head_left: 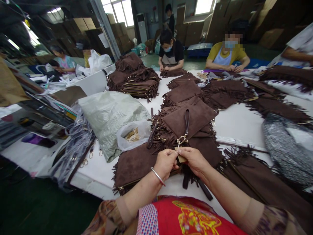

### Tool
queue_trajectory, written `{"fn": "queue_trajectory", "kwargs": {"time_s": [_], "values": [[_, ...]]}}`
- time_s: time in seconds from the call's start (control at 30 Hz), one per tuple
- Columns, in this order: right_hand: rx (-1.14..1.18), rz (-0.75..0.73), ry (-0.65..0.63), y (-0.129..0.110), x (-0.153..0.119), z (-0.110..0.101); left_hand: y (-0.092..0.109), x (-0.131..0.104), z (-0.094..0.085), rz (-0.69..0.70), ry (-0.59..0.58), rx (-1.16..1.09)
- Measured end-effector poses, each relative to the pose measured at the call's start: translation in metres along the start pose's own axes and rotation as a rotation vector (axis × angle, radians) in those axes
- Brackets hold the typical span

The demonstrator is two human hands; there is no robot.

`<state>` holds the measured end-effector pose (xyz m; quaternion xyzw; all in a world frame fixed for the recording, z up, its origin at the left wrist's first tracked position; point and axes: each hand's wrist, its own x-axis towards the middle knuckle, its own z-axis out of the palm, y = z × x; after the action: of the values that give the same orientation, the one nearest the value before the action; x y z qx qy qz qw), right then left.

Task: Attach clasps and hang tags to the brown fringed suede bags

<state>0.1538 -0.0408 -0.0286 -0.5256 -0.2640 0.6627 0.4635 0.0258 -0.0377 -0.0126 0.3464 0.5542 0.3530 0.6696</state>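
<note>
My left hand point(165, 163) and my right hand point(194, 160) meet just above the table's near edge, both pinching a small tan paper tag point(181, 158). The tag hangs by a thin string from the gold clasp point(181, 140) of a dark wrist strap point(187, 121). That strap lies on a brown suede fringed pouch point(193, 119) topping a pile. Another brown fringed pouch point(133, 164) lies flat under my left wrist, which wears a silver bangle point(157, 176).
Stacks of brown fringed pouches point(139, 83) cover the white table point(237, 122). A small clear bag of tags point(133, 133) and a grey plastic sack point(107, 114) lie to my left. Several masked people point(171, 52) work at the far side. Loose straps and clips point(80, 153) sit left.
</note>
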Motion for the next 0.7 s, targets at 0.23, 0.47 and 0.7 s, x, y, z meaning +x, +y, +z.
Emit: {"fn": "queue_trajectory", "kwargs": {"time_s": [0.23,0.47,0.7], "values": [[0.02,0.009,-0.027,0.0,-0.001,-0.002,-0.003,-0.001,0.001,0.016,0.006,0.026],[-0.17,-0.065,0.14,0.001,0.002,-0.002,-0.002,0.005,-0.005,0.186,0.077,-0.042],[-0.076,-0.127,0.071,-0.003,-0.005,-0.025,0.01,0.008,-0.027,0.068,-0.45,-0.182]]}}
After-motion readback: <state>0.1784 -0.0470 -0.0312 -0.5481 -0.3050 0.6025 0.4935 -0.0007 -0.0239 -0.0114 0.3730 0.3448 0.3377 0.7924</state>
